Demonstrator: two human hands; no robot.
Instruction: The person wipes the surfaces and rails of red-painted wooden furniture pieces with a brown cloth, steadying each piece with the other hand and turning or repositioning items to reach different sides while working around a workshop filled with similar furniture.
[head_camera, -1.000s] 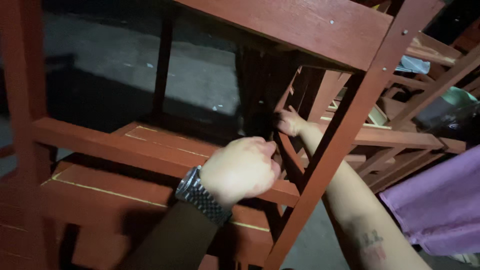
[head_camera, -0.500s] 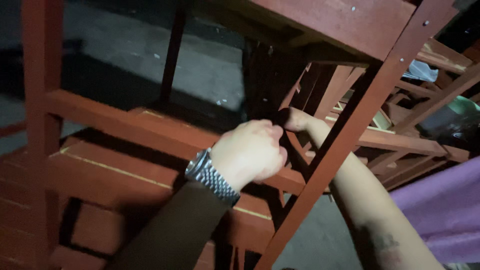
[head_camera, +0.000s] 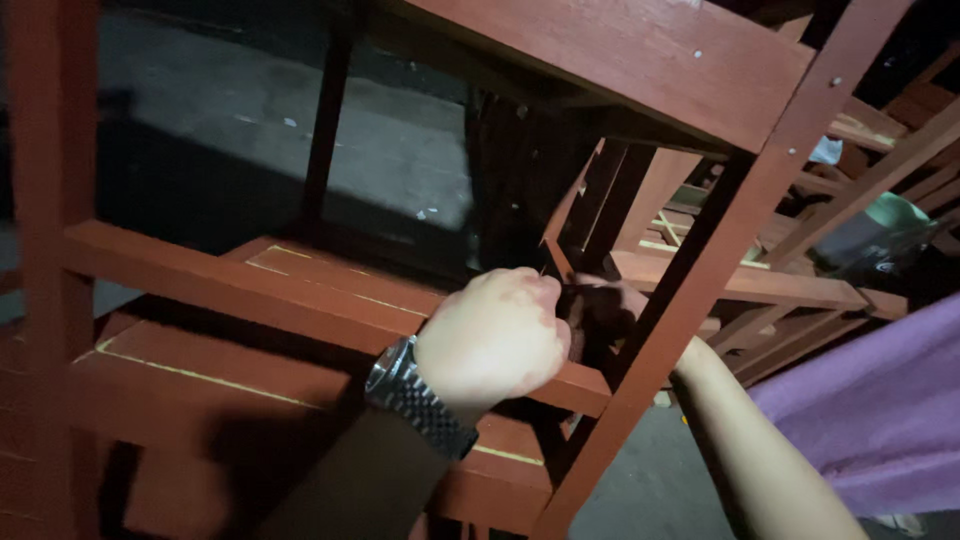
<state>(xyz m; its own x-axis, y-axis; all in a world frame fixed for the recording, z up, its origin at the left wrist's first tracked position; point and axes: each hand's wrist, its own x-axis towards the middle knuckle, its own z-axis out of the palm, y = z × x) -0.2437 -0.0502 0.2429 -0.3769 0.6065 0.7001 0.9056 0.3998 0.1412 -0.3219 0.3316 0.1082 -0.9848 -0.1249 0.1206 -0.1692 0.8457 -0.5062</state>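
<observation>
Curling into a loose fist, the left hand (head_camera: 495, 335) hangs just in front of the near red wooden rail (head_camera: 300, 300) of the frame; I cannot tell whether its fingers close on anything, because they are turned away from the camera. A metal wristwatch (head_camera: 415, 395) sits on the wrist, above a dark sleeve (head_camera: 350, 490). Just to the right, the right hand (head_camera: 605, 310) lies in shadow behind the slanted red post (head_camera: 700, 290), its fingers bent near a thin diagonal strut (head_camera: 565, 215); whether it grips the strut is not clear. Compared with half a second ago, the left hand is a little lower and nearer to the camera, and the right hand has gone darker and is more hidden behind the post, while both hands stay close together. Above them runs a wide red top board (head_camera: 620, 60) with small nail heads. Far to the right more red frames (head_camera: 880, 170) are stacked, with a pale green object (head_camera: 885, 215) among them, and purple cloth (head_camera: 870, 410) fills the near right corner. Grey concrete floor (head_camera: 240, 130) shows far behind.
</observation>
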